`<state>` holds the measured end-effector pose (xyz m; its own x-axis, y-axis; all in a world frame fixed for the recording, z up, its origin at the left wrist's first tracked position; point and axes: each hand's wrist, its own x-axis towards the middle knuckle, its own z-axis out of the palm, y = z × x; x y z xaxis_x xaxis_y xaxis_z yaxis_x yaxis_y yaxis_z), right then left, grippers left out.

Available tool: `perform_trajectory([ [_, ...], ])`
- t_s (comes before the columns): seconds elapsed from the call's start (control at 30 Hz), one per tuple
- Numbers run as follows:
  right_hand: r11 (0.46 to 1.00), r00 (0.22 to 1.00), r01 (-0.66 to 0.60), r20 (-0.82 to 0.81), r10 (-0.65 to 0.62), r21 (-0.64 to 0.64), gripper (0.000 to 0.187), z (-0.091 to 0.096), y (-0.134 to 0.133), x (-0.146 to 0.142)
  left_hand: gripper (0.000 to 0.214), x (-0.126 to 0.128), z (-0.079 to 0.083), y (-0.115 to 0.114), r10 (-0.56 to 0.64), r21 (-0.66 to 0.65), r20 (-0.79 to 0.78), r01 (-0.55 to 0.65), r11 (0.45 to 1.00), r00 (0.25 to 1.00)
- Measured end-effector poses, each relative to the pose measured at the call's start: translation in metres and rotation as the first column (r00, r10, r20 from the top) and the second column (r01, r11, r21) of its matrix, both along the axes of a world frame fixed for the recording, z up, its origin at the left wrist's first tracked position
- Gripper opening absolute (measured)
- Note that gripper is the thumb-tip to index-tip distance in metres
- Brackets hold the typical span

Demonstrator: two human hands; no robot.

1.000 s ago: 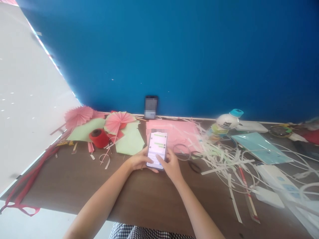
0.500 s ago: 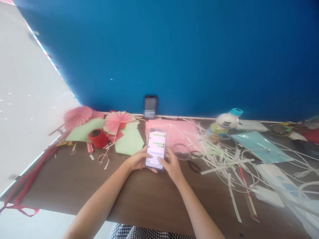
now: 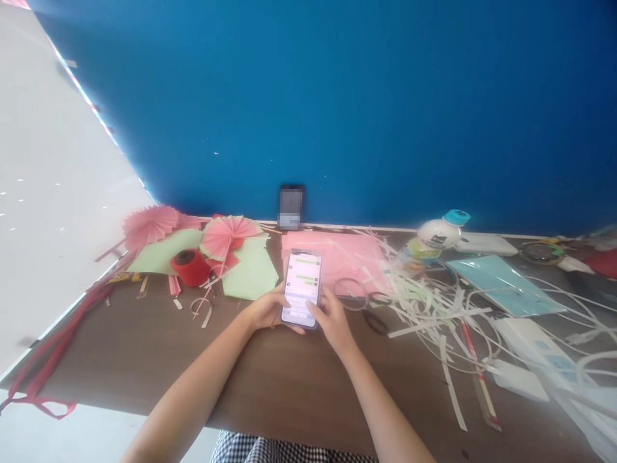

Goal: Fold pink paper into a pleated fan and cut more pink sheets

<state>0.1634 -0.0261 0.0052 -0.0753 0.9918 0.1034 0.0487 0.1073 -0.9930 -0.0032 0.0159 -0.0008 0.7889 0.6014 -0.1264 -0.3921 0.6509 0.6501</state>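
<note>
A smartphone (image 3: 303, 283) with a lit chat screen and on-screen keyboard is held upright over the near part of the brown table. My left hand (image 3: 267, 310) grips its left side, the thumb over the lower left of the screen. On the other side my right hand (image 3: 332, 316) is closed around the right edge, its thumb at the keyboard. The fingers behind the phone are mostly hidden. Pink paper sheets (image 3: 354, 254) lie just beyond it. Black-handled scissors (image 3: 375, 321) rest right of my right hand, partly covered by paper scraps.
Against the blue panel (image 3: 308, 116) leans a second, dark phone (image 3: 291, 207). Pink paper fans (image 3: 229, 236), green paper (image 3: 248, 270) and a red thread spool (image 3: 191, 269) sit at left. At right are paper strips (image 3: 434, 302), a white bottle (image 3: 436, 235), cables and a power strip (image 3: 535, 347).
My right thumb has shifted slightly over the keyboard. Both hands keep their hold on the smartphone, and the other things stay in place.
</note>
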Motion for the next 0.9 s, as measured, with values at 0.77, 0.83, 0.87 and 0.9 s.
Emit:
perform_trajectory([
  [0.77, 0.997, 0.996, 0.081, 0.043, -0.081, 0.008, 0.035, -0.0036, -0.0001, -0.0030, 0.084, -0.0018, -0.0053, 0.0013, -0.037, 0.010, 0.055, 0.037, 0.999, 0.998],
  [0.83, 0.997, 0.997, 0.076, 0.027, -0.076, -0.002, 0.034, -0.0032, -0.0003, -0.0026, 0.085, -0.0018, -0.0050, 0.0014, -0.032, 0.002, 0.047, 0.032, 0.999, 0.998],
  [0.87, 0.998, 0.998, 0.064, 0.009, -0.064, -0.008, 0.034, -0.0029, -0.0004, -0.0022, 0.086, -0.0017, -0.0045, 0.0014, -0.030, -0.003, 0.039, 0.030, 1.000, 0.999],
  [0.9, 0.999, 0.999, 0.047, -0.011, -0.047, -0.013, 0.034, -0.0025, -0.0005, -0.0018, 0.086, -0.0016, -0.0039, 0.0013, -0.028, -0.007, 0.030, 0.028, 1.000, 0.999],
])
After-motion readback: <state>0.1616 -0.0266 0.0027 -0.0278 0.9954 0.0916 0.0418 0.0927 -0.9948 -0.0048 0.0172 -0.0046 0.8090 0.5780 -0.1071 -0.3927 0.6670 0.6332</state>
